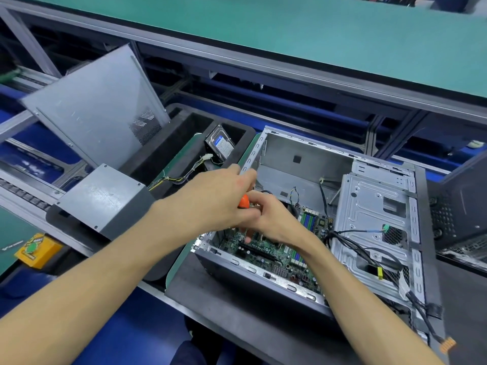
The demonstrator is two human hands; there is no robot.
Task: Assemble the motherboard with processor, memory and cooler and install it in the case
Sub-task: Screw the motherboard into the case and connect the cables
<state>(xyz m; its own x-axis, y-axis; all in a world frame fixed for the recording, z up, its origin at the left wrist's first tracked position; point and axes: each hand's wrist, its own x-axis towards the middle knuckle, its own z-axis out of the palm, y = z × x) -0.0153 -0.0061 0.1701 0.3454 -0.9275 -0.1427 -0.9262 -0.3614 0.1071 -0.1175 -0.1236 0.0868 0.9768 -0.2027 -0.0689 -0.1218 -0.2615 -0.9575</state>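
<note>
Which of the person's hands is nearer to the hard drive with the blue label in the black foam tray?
Left. The left hand, wrapped round the orange screwdriver handle, sits just below the blue-labelled hard drive. The right hand is lower and further right, over the green motherboard.

Bright, even light from overhead, with soft shadows. Wide-angle bending curves the straight edges near the borders. Slight blur throughout.

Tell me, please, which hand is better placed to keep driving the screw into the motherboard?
Probably the left hand: it grips the orange screwdriver handle above the motherboard. The right hand reaches down toward the board, seemingly steadying the tool.
</note>
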